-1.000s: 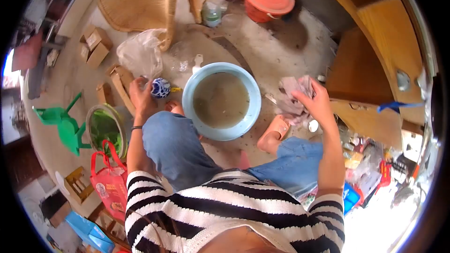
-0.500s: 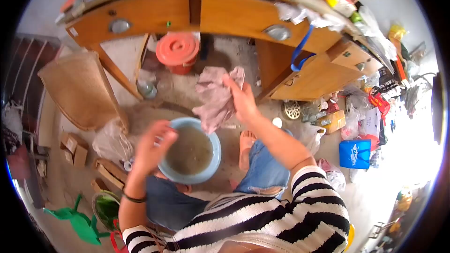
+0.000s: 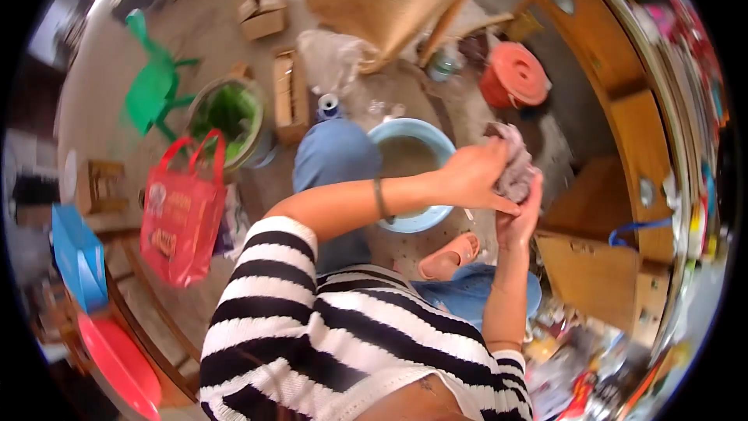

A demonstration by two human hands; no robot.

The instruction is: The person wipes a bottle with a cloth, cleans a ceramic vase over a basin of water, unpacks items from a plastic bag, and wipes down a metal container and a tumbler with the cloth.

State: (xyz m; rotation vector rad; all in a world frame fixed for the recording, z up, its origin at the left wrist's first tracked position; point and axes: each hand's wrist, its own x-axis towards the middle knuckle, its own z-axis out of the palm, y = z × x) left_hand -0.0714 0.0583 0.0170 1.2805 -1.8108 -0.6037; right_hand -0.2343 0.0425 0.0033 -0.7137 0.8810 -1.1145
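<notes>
A crumpled, dusty-pink cloth [image 3: 513,162] is bunched between my two hands, to the right of a light blue basin [image 3: 425,222]. My left hand [image 3: 472,175] reaches across above the basin's right rim, its fingers closed on the cloth from the left. From below, my right hand [image 3: 520,214] grips the same cloth, fingers along its lower right side. Part of each hand's fingers is hidden by the cloth. Murky, brownish water [image 3: 405,157] shows in the basin, which is on the floor between my legs.
A lidded red bucket [image 3: 514,76] stands beyond the basin, near a wooden desk [image 3: 623,117] at right. To the left are a red bag [image 3: 183,214], a green stool [image 3: 153,87] and a tub of green leaves [image 3: 201,101]. Cardboard boxes [image 3: 263,12] lie farther back.
My left hand has moved across from over the basin to the cloth, which my right hand alone held before. The cloth is now bunched smaller. My view has turned to the left.
</notes>
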